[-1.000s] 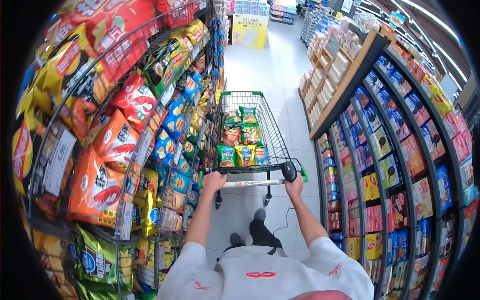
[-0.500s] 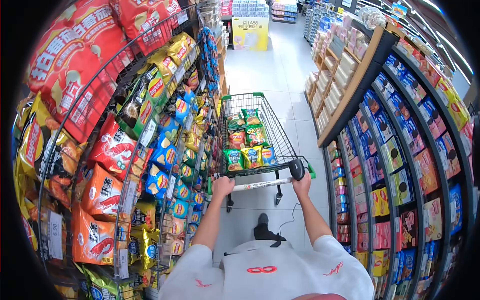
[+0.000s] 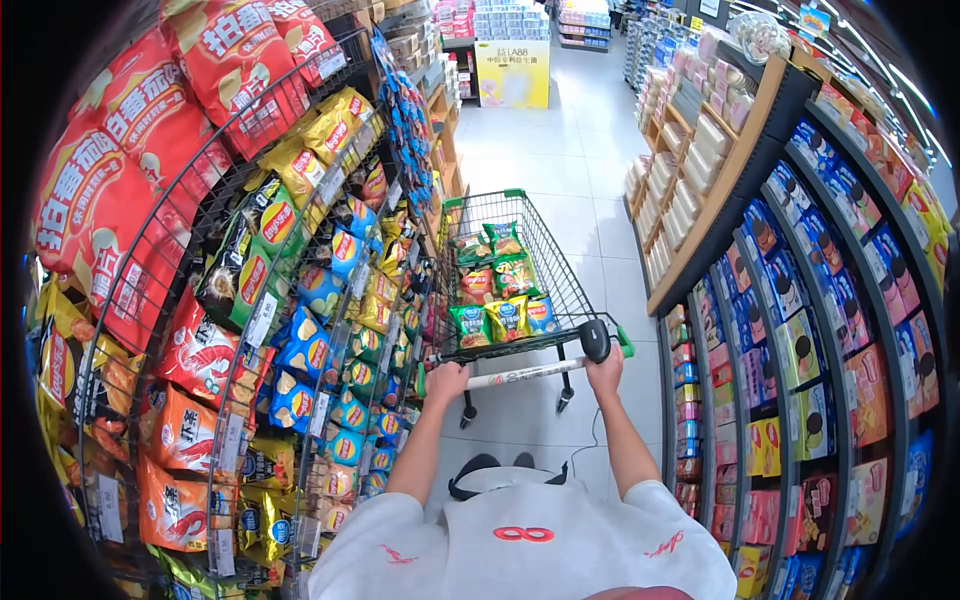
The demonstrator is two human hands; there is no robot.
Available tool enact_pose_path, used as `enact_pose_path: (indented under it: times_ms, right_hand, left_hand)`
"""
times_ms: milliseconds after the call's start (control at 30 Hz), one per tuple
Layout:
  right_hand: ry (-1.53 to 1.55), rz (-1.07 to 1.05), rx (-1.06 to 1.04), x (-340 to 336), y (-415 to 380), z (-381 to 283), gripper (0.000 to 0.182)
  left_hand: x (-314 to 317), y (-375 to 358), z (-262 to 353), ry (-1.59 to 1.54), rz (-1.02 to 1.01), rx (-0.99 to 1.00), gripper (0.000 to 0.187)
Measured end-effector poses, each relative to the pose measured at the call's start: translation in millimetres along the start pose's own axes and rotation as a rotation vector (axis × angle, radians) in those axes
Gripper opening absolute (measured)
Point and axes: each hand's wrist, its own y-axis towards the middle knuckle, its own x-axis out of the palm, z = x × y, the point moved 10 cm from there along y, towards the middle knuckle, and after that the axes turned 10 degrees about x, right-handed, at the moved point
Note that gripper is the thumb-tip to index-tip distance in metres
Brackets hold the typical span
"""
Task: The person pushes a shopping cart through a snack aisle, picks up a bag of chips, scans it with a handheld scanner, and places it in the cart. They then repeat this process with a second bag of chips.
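Both my hands grip the pale push bar of a shopping cart point(image 3: 536, 374). My left hand point(image 3: 446, 381) is wrapped round the bar near its left end. At the right end my right hand point(image 3: 604, 374) closes on the bar, just below a black handheld scanner point(image 3: 595, 342) with a cable hanging down. Inside the wire basket lie several chip bags, among them a yellow bag point(image 3: 508, 318), a green bag point(image 3: 469, 325), a blue bag point(image 3: 541, 314) and a red bag point(image 3: 477, 284).
Wire racks of chip bags point(image 3: 300, 340) stand close on the left, large red bags point(image 3: 225, 60) on top. Shelves of boxed snacks point(image 3: 800, 350) line the right side, beyond a wooden shelf end point(image 3: 735, 170). Ahead, the tiled floor point(image 3: 550, 150) leads to a yellow display point(image 3: 513, 75).
The cart and my view have shifted slightly along the aisle, with the left rack closer at the cart's side. Both feet now show under me; my hands keep their hold on the bar.
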Motion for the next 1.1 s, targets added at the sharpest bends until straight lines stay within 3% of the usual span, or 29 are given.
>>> enact_pose_path:
  times_ms: [867, 1100]
  right_hand:
    - [0.002, 0.003, -0.047, 53.7, 89.6, -1.1, 0.026]
    - [-0.076, -0.091, 0.091, 87.7, 145.6, 8.6, 0.022]
  left_hand:
    - [-25.7, 107.2, 2.7, -0.001, 0.064, -0.055, 0.039]
    - [-32.6, 160.9, 7.7, 0.015, 0.135, -0.023, 0.039]
